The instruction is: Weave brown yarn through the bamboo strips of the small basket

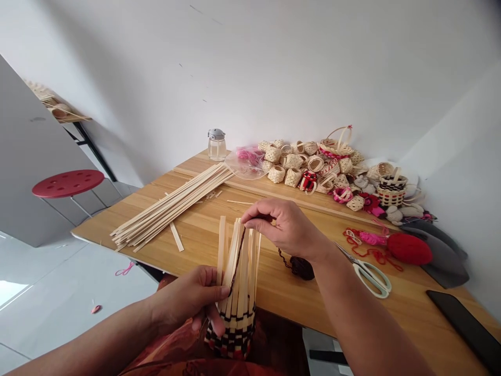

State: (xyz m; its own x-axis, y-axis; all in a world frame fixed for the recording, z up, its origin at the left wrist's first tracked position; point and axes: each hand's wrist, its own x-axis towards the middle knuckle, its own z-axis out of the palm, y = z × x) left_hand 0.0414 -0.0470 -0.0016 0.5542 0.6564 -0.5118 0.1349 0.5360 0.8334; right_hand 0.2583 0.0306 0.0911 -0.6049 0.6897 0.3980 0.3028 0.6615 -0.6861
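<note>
A partly woven basket [235, 334] stands upright at my lap, with dark brown and red bands low down and bare wooden strips [245, 271] rising from it. My left hand [207, 295] grips its left side, thumb against the strips. Above the strip tops, my right hand [279, 224] pinches a dark brown yarn [238, 256], which runs taut down to my left thumb. From behind my right hand the yarn trails to a dark ball of yarn [302, 268] on the table. The basket's far side is hidden.
Loose wooden strips [176, 203] lie left on the table [203, 245]. A glass bottle [216, 145], many small woven baskets [293, 162] and a clear plastic bag [250, 166] are at the back. Scissors [371, 279], red yarn [409, 248] and a black phone [462, 324] lie right. A red stool [68, 183] stands left.
</note>
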